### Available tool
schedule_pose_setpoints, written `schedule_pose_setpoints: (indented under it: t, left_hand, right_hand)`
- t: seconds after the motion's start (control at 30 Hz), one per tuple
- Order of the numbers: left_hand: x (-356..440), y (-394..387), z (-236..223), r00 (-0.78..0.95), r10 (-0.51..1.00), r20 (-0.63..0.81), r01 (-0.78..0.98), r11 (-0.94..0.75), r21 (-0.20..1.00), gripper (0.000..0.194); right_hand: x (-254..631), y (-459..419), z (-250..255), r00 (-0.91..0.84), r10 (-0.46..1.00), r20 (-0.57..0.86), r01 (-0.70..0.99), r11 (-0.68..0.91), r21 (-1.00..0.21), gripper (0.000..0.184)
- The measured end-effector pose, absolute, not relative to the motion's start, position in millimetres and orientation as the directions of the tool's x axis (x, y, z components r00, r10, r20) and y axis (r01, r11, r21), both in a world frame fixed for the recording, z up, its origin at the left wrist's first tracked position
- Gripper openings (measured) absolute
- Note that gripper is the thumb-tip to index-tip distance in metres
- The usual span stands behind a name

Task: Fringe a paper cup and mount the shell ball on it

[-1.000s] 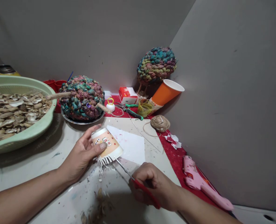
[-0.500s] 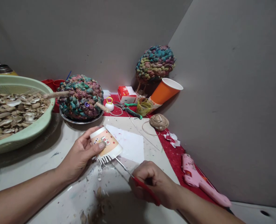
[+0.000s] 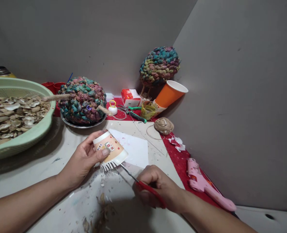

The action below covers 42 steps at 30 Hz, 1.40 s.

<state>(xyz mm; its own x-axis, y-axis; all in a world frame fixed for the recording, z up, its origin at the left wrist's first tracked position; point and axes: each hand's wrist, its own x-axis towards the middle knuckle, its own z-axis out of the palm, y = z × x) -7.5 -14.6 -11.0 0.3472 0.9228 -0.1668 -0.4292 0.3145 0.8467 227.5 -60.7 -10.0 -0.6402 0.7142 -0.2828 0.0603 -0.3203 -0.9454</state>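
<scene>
My left hand is closed round a patterned paper cup, thumb on its printed side. The cup is tilted, and part of its lower white edge is cut into a fringe of narrow strips. My right hand grips red-handled scissors, whose blade tips meet the cup's edge just right of the fringe. How far apart the blades are is hard to make out. Beneath the hands lies a white sheet of paper on the table, with small scraps scattered nearby.
At left stands a green basket of peanut shells. A colourful shell-covered ball rests in a metal dish, another at the back. Also around are pliers, twine, an orange cup and a pink glue gun.
The whole view has shifted slightly. My left hand keeps its hold on the cup, and the scissors stay at its edge with barely any visible movement.
</scene>
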Motion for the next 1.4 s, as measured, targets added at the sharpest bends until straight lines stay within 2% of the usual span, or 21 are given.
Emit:
schedule_pose_setpoints:
  t: [0.5,0.9,1.13,1.4]
  left_hand:
    - [-9,-14,-13,0.345,0.931,-0.12,-0.4,0.262,0.879,0.056]
    - [-8,-17,-5,0.349,0.929,-0.124,-0.38,0.261,0.887,0.054]
    - [-10,-15,-8,0.356,0.926,-0.124,-0.378,0.264,0.887,0.055]
    - [-10,-17,-6,0.363,0.923,-0.126,-0.38,0.271,0.884,0.056]
  right_hand:
    - [235,-57,-19,-0.673,0.674,-0.304,0.024,-0.391,-0.92,0.066]
    - [239,-57,-23,-0.688,0.67,-0.279,-0.083,-0.455,-0.887,0.054]
    - [239,-59,-39,-0.703,0.681,-0.203,-0.231,-0.489,-0.841,0.051]
    - [235,-57,-35,-0.74,0.656,-0.149,-0.324,-0.542,-0.776,0.044]
